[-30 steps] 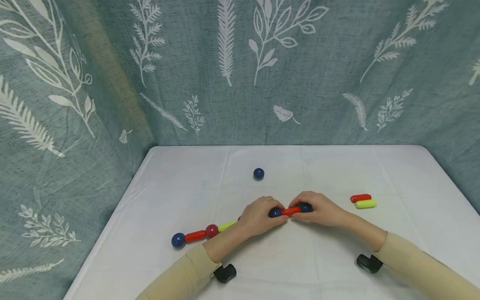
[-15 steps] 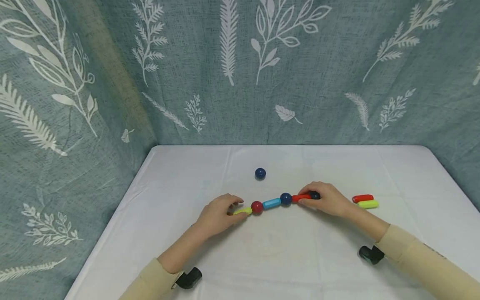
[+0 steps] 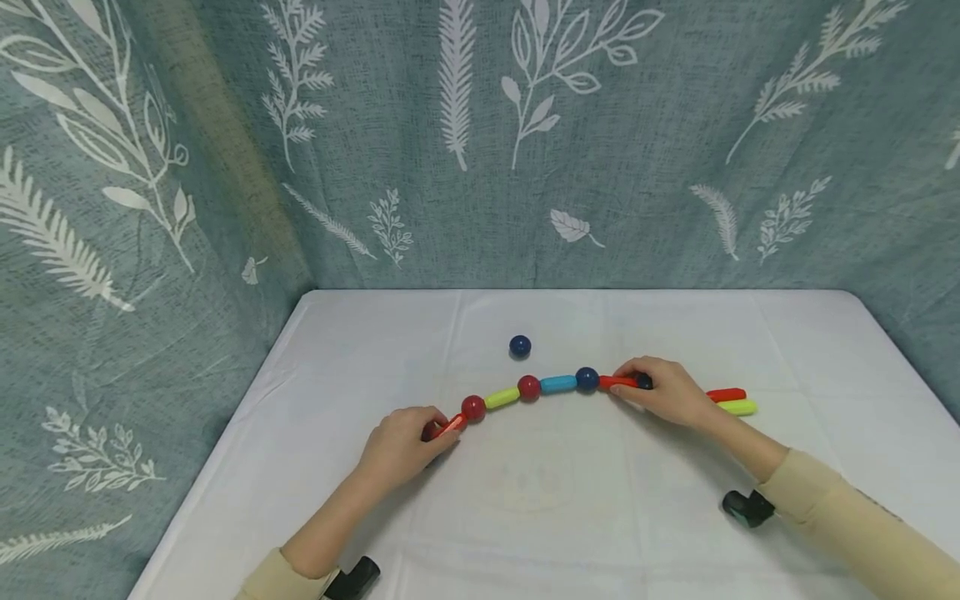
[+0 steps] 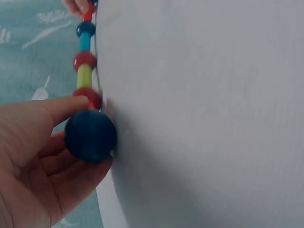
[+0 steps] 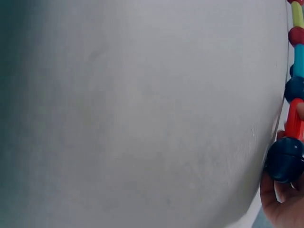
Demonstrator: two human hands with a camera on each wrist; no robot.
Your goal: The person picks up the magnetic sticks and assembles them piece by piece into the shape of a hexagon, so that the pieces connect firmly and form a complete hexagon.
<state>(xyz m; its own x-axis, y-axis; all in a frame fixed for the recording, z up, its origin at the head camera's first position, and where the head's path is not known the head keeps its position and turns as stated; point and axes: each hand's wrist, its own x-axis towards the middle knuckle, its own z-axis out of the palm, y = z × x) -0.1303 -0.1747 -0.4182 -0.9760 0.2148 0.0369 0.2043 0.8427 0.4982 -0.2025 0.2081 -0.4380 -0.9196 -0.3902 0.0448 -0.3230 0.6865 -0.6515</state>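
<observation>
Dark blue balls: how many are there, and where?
4: the loose ball beyond the chain; the inner ball beside the light blue rod; the left-end ball at the left hand; the right-end ball at the right hand. Hands partly cover both end balls in the head view.

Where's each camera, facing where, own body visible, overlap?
Head: worn on head, facing forward-down at the table; left hand, right hand, sleeves show.
Left wrist: on that wrist, facing along the chain; left hand, right fingers show.
Right wrist: on that wrist, facing table and chain; part of right hand shows.
Shared: both wrist views show the chain's yellow rod.
</observation>
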